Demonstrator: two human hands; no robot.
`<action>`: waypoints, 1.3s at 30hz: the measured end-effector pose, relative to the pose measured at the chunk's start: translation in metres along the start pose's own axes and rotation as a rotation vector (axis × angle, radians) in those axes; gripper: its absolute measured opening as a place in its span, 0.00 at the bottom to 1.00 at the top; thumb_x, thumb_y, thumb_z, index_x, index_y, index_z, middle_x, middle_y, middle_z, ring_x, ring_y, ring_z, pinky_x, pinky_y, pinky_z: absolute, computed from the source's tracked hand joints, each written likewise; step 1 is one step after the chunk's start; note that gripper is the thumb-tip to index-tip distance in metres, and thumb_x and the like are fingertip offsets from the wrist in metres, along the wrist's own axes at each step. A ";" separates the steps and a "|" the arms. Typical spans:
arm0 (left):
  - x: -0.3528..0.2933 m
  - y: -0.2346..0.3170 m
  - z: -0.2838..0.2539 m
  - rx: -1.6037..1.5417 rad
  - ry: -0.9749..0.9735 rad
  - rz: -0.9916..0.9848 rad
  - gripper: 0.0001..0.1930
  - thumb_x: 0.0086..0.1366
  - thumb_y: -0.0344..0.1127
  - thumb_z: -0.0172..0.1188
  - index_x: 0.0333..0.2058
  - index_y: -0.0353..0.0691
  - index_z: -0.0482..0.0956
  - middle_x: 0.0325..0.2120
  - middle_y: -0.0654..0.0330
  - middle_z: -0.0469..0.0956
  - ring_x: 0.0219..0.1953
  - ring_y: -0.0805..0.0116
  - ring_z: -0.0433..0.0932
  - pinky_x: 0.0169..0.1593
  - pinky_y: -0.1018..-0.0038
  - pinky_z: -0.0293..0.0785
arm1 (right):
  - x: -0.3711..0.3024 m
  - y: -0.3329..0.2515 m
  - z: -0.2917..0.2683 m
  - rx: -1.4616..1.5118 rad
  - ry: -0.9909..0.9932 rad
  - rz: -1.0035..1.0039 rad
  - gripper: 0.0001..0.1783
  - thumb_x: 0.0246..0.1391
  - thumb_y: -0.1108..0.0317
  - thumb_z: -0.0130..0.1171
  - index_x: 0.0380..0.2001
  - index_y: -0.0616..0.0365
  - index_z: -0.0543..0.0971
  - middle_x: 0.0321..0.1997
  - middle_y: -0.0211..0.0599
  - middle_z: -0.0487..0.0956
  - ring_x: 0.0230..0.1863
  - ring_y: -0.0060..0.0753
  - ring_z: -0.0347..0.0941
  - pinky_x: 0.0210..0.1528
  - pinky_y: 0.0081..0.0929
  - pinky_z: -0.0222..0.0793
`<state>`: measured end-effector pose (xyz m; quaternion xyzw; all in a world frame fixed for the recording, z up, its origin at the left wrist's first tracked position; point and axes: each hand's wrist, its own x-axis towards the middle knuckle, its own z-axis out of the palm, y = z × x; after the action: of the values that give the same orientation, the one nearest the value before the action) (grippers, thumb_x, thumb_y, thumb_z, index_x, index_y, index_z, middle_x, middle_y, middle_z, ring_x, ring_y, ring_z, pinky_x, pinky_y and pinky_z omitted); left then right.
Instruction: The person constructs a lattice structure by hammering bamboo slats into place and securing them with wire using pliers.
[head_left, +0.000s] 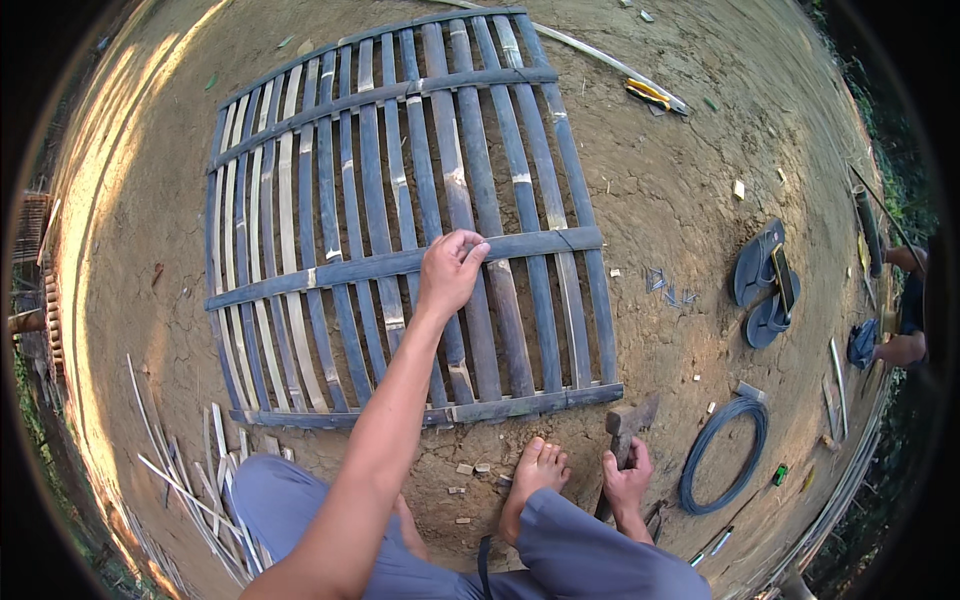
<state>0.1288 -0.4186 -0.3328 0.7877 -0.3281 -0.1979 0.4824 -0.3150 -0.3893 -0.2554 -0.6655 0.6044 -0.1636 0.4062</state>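
Grey-blue trouser legs [610, 548] nearest, bare foot [538, 468] on the dirt ground [670, 190] between them and a slatted panel [399, 190]. Panel lies flat, left of centre, reaching to the far side; dark and pale slats run near to far under crosspieces. Left hand [455, 272] rests on the second crosspiece [350, 270] from the near edge, its fingers bent in toward the thumb (cannot tell whether something small is pinched there). Right hand [627, 482], near and right of the foot, has its fingers closed round the handle of a hatchet [630, 420], just below the head; head lies near the panel's near right corner. To the right: wire coil [690, 470], loose nails [657, 281] and sandals [770, 322]. Far right of panel: pliers [648, 95]. Near left: thin strips [215, 490] in a loose heap.
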 end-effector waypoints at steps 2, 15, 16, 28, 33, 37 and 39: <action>0.017 -0.011 0.003 0.088 0.033 0.166 0.06 0.67 0.39 0.67 0.35 0.44 0.85 0.21 0.64 0.73 0.30 0.68 0.72 0.40 0.67 0.69 | 0.017 -0.007 0.007 0.054 -0.056 -0.035 0.18 0.51 0.73 0.68 0.46 0.65 0.78 0.28 0.26 0.80 0.30 0.16 0.73 0.34 0.21 0.70; 0.020 -0.040 0.014 0.194 0.036 0.264 0.07 0.65 0.42 0.67 0.34 0.47 0.86 0.26 0.66 0.81 0.36 0.62 0.77 0.46 0.64 0.67 | 0.136 -0.161 0.027 0.434 -0.577 -0.160 0.27 0.64 0.68 0.63 0.62 0.66 0.70 0.40 0.41 0.82 0.30 0.26 0.78 0.34 0.25 0.75; 0.023 -0.035 0.015 0.205 0.037 0.302 0.07 0.64 0.42 0.68 0.34 0.47 0.86 0.26 0.66 0.81 0.36 0.62 0.77 0.46 0.64 0.67 | 0.136 -0.190 0.022 0.597 -0.717 0.016 0.26 0.65 0.67 0.63 0.62 0.65 0.69 0.38 0.39 0.82 0.28 0.27 0.79 0.32 0.24 0.75; 0.015 -0.039 0.011 0.160 0.081 0.372 0.04 0.59 0.36 0.72 0.31 0.47 0.86 0.28 0.66 0.83 0.37 0.63 0.78 0.47 0.66 0.69 | 0.161 -0.221 0.130 -0.461 -0.329 -0.685 0.29 0.65 0.61 0.62 0.62 0.68 0.70 0.34 0.62 0.84 0.34 0.67 0.82 0.35 0.54 0.77; 0.015 -0.040 0.011 0.138 0.109 0.414 0.04 0.58 0.35 0.73 0.31 0.46 0.86 0.25 0.65 0.81 0.35 0.62 0.77 0.45 0.65 0.69 | 0.162 -0.199 0.155 -0.598 -0.307 -0.697 0.30 0.65 0.60 0.61 0.63 0.68 0.69 0.35 0.62 0.84 0.34 0.67 0.82 0.35 0.54 0.78; 0.016 -0.042 0.011 0.166 0.108 0.410 0.05 0.57 0.34 0.73 0.30 0.45 0.86 0.24 0.64 0.80 0.34 0.61 0.77 0.44 0.65 0.69 | 0.167 -0.201 0.157 -0.678 -0.386 -0.630 0.29 0.65 0.61 0.59 0.63 0.68 0.68 0.37 0.62 0.84 0.35 0.67 0.82 0.36 0.55 0.78; 0.016 -0.042 0.010 0.155 0.109 0.414 0.04 0.56 0.34 0.73 0.31 0.45 0.86 0.24 0.64 0.81 0.34 0.62 0.77 0.44 0.65 0.68 | 0.161 -0.206 0.157 -0.573 -0.329 -0.669 0.29 0.65 0.62 0.59 0.63 0.68 0.68 0.37 0.62 0.84 0.35 0.67 0.82 0.36 0.56 0.78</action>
<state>0.1473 -0.4229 -0.3753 0.7476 -0.4705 -0.0259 0.4679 -0.0306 -0.4995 -0.2435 -0.9263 0.3049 -0.0045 0.2214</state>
